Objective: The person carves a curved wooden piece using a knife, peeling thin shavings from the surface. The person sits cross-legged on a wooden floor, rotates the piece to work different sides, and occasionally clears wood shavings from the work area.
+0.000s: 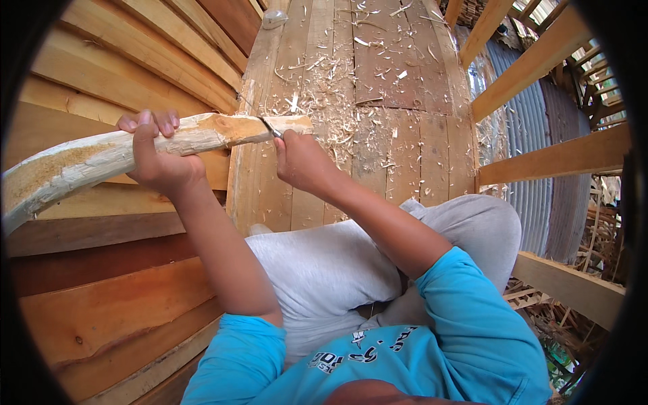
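Note:
A long, curved, peeled branch [88, 159] runs from the left edge to the middle of the head view, pale with rough tan patches. My left hand [159, 150] is wrapped round it from below, thumb up over the near side and fingertips showing beyond. Close to the branch's right end, my right hand [300, 158] is closed on a knife, its handle mostly hidden in the fist. The thin dark blade [268, 125] lies across the wood, touching it where a smoother, yellowish stretch has been shaved.
Plank flooring [412, 158] lies beneath, strewn with wood shavings [324, 88]. A board wall [101, 61] rises close on my left. Wooden rails [553, 160] stand on the right, with corrugated metal sheets [530, 182] beyond. A small clear container [273, 19] sits at the far end. My bent legs [317, 263] are below.

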A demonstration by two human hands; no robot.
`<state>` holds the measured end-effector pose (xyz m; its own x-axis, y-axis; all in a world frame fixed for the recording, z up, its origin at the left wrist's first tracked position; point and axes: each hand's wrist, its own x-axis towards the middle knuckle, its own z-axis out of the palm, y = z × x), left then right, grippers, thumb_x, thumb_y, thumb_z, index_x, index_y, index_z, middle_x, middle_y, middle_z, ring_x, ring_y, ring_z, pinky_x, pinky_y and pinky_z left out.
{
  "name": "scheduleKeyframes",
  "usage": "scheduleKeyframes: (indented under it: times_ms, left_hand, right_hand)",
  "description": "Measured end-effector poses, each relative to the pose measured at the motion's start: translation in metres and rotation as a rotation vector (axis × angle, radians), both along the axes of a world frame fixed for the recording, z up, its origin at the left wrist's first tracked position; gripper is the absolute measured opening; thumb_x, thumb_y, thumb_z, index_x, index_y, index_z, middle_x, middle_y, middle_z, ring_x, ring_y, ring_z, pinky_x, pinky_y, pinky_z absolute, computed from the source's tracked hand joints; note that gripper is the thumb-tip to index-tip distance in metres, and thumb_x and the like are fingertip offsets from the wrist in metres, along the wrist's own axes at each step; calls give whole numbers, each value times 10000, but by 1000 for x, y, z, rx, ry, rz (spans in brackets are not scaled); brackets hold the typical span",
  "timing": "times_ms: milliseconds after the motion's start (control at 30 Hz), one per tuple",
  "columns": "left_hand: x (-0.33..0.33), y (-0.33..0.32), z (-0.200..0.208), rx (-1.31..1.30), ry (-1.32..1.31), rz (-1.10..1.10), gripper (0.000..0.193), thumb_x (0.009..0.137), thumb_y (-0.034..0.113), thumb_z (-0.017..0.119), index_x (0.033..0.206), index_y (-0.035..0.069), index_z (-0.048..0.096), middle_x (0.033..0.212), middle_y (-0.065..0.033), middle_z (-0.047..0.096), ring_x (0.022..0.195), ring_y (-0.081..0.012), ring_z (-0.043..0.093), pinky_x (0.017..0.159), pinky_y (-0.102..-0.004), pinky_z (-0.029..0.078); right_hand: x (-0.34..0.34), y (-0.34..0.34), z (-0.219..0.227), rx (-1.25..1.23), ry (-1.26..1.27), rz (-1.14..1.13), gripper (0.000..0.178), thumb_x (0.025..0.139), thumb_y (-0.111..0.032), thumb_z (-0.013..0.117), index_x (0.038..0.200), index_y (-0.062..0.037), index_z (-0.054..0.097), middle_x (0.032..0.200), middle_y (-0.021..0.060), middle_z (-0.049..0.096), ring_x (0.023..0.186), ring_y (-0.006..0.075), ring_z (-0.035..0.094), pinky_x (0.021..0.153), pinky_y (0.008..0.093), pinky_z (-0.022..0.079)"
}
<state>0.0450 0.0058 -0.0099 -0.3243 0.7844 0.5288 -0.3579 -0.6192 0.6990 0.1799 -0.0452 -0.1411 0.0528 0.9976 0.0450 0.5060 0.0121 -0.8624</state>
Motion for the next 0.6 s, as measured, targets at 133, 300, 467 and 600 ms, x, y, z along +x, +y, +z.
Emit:
scheduleKeyframes:
  times_ms: [133,300,467,600]
  left_hand:
    - [9,-6,1,9,20,-24,203,785,-7,572,850,143,452,652,-1,375,594,-125,397,657,-310,387]
    - [0,4,-1,11,30,-6,221,772,24,622,881,120,455,680,-16,412,625,-136,413,662,-330,389]
    - [-19,0,16,-44,99,-192,161,828,137,603,940,94,496,730,-25,453,730,-184,465,761,-353,397]
    - [-12,-14,34,-13,-24,-52,148,864,196,588,920,86,507,742,-20,459,768,-191,472,781,-359,392]
  right_hand:
    - [2,0,2,106,29,40,284,974,-218,475,842,27,528,677,272,597,658,475,594,631,536,476]
    - [1,2,-15,148,-7,20,259,967,-210,482,846,15,524,676,252,596,651,459,588,607,521,468]
    - [4,1,-13,107,9,32,271,961,-232,510,863,17,554,654,218,596,606,403,586,594,486,468]
    - [23,9,3,-186,345,220,324,946,-276,556,836,23,615,653,153,574,578,248,537,591,400,434]
